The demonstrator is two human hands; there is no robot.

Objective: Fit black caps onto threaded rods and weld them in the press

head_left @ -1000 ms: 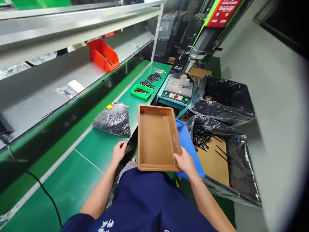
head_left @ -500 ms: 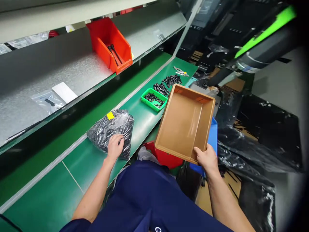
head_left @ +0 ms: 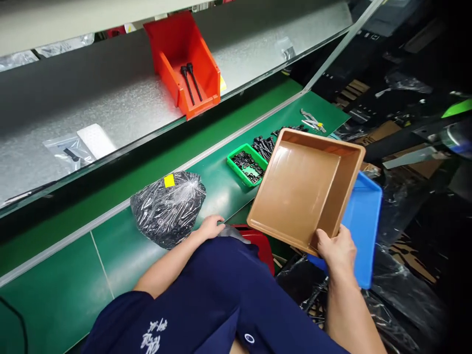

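Note:
A brown plastic tray with nothing in it is tilted at the right, and my right hand grips its near corner, thumb inside the rim. My left hand is at the bench's front edge, fingers slightly apart and holding nothing, just right of a clear bag of black parts with a yellow label. Beyond it, a green tray of small black pieces stands on the green bench. Black screw-like parts lie behind, partly hidden by the brown tray.
An orange bin with two black parts sits on the metal shelf, right of a small plastic bag and a white block. A blue tray is behind the brown one. Metal tools lie at the bench's far end.
My left hand has left the bag of black parts and moved right to the bench edge. The view has shifted, and the brown tray in my right hand appears farther right; more of the blue tray shows.

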